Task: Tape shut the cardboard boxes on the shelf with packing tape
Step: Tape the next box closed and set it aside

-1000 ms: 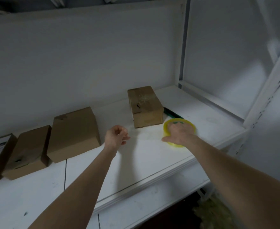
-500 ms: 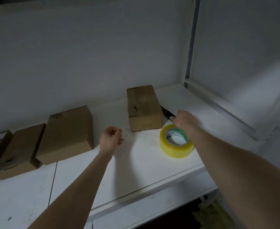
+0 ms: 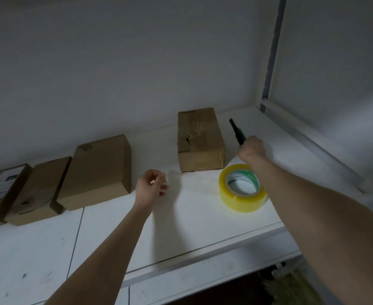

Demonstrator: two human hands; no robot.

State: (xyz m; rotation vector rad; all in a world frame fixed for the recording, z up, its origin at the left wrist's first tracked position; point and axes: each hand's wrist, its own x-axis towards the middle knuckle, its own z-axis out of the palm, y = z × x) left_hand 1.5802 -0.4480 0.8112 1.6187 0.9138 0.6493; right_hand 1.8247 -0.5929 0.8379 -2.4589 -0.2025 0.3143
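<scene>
Several brown cardboard boxes stand along the back of the white shelf (image 3: 203, 227). The nearest box (image 3: 199, 139) is just behind a yellow roll of packing tape (image 3: 241, 188) lying flat. My right hand (image 3: 252, 149) reaches past the roll and grips a dark green-handled cutter (image 3: 236, 130) to the right of that box. My left hand (image 3: 151, 187) hovers left of the roll with its fingers curled, pinching what looks like a clear tape end (image 3: 166, 178). A faint clear strip seems to run from there toward the roll.
Three more boxes sit to the left: a larger one (image 3: 97, 170), a smaller one (image 3: 38, 190) and one with a white label (image 3: 0, 190). A white wall backs the shelf, and a grey upright post (image 3: 271, 51) stands at the right corner.
My right hand left the tape roll, moved back beside the box and closed around the green cutter. The left hand stayed nearly still with its fingers curled.
</scene>
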